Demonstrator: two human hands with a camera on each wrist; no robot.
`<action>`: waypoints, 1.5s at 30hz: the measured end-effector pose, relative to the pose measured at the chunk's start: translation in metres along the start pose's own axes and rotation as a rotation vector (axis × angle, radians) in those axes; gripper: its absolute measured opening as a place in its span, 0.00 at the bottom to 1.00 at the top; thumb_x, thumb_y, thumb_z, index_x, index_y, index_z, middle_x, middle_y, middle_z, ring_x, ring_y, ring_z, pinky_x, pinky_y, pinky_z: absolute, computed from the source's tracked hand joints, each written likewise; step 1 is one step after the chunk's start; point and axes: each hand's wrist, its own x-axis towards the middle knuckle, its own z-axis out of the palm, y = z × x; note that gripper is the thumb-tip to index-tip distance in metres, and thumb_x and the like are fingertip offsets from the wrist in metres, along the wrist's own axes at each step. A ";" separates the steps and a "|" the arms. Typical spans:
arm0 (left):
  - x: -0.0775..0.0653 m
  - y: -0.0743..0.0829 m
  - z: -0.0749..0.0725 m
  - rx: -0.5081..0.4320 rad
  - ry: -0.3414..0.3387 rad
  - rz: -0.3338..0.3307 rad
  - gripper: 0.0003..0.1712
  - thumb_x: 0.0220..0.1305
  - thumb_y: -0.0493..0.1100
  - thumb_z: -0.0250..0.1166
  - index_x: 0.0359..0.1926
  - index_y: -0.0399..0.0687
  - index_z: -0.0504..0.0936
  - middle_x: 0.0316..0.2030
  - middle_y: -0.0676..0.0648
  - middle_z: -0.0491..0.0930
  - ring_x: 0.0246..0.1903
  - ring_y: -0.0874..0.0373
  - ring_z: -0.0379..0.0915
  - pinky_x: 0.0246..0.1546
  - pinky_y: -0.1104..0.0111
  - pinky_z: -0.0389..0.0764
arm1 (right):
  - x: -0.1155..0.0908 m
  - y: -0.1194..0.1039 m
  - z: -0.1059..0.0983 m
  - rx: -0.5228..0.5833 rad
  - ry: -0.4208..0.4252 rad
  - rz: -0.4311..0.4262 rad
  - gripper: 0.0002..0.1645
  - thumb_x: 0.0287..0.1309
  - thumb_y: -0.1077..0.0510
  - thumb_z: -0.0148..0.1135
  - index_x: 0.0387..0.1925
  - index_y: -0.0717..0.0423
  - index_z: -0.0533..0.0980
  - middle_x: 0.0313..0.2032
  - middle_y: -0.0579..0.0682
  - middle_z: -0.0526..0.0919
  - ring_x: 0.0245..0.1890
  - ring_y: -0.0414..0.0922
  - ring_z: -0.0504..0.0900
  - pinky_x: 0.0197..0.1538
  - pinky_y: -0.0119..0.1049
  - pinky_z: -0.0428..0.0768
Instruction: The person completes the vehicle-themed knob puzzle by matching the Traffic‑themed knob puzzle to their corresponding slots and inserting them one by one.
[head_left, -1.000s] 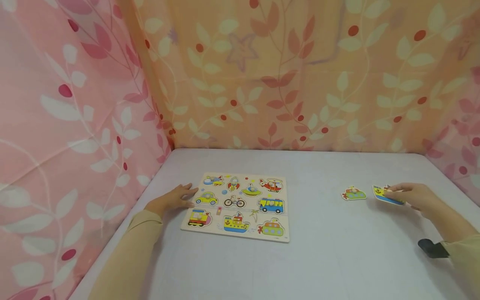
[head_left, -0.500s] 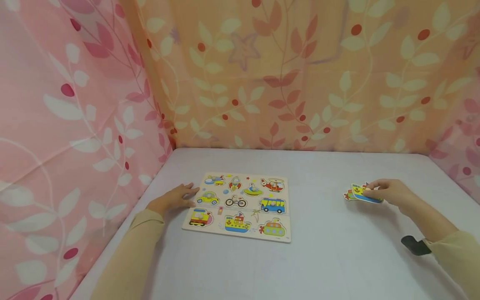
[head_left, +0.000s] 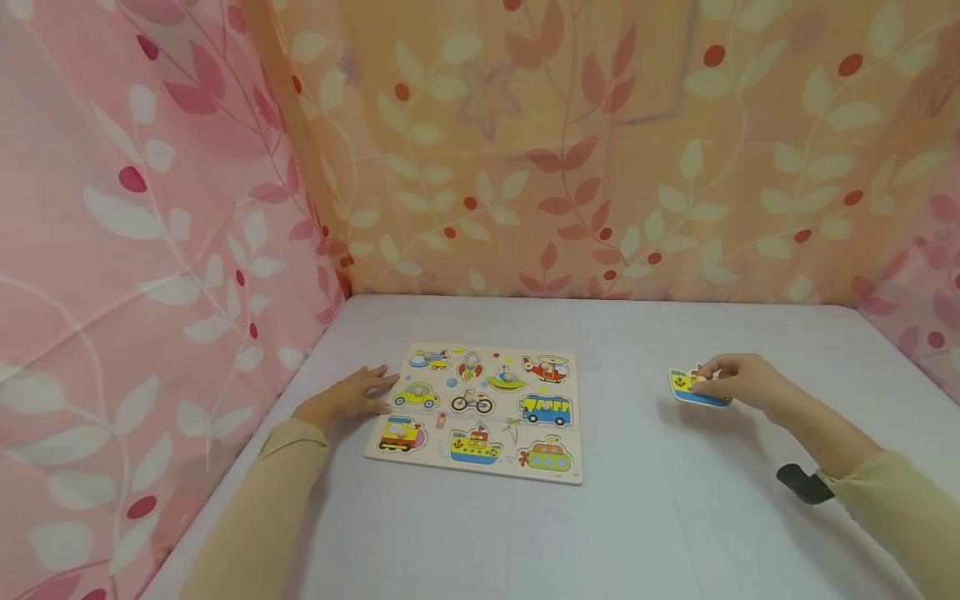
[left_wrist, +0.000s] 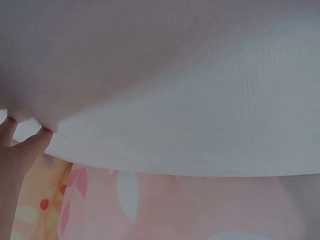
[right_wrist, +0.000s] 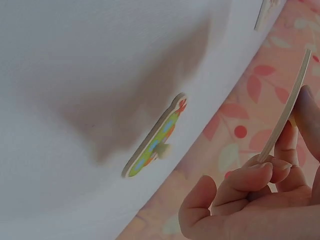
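My right hand (head_left: 738, 383) pinches a ship puzzle piece (head_left: 681, 385) by its small round knob, held above the white table. The piece shows edge-on in the right wrist view. Lying on the table below it is a green submarine puzzle piece (right_wrist: 156, 146) with a knob; in the head view the ship and hand cover it. My left hand (head_left: 347, 398) rests at the left edge of the wooden puzzle board (head_left: 435, 457), fingers spread. Knobbed vehicle pieces sit in the upper rows and bottom left of the board. Its ship and submarine places show flat pictures without knobs.
A white cloth covers the table (head_left: 622, 525). Pink flowered cloth (head_left: 187, 275) hangs along the left side and an orange flowered curtain (head_left: 525, 225) behind. Something black (head_left: 806, 483) juts from the right sleeve.
My right hand has carried the ship piece leftward, over the submarine piece, which is now hidden in the head view. The left hand and the board stay in place.
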 end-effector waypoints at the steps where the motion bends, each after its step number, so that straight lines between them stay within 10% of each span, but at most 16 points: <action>1: 0.000 0.000 0.000 -0.001 0.000 -0.001 0.40 0.62 0.51 0.67 0.71 0.45 0.63 0.73 0.34 0.50 0.71 0.31 0.32 0.68 0.39 0.39 | 0.000 -0.002 0.001 -0.001 -0.001 -0.008 0.28 0.55 0.42 0.69 0.43 0.63 0.76 0.47 0.66 0.70 0.48 0.62 0.64 0.43 0.49 0.68; 45: 0.002 0.000 0.000 -0.011 -0.033 -0.040 0.41 0.63 0.52 0.66 0.73 0.46 0.60 0.74 0.36 0.46 0.72 0.33 0.29 0.67 0.38 0.38 | 0.016 -0.073 0.081 0.036 -0.045 -0.215 0.15 0.51 0.52 0.74 0.30 0.57 0.79 0.24 0.48 0.67 0.34 0.48 0.67 0.30 0.35 0.63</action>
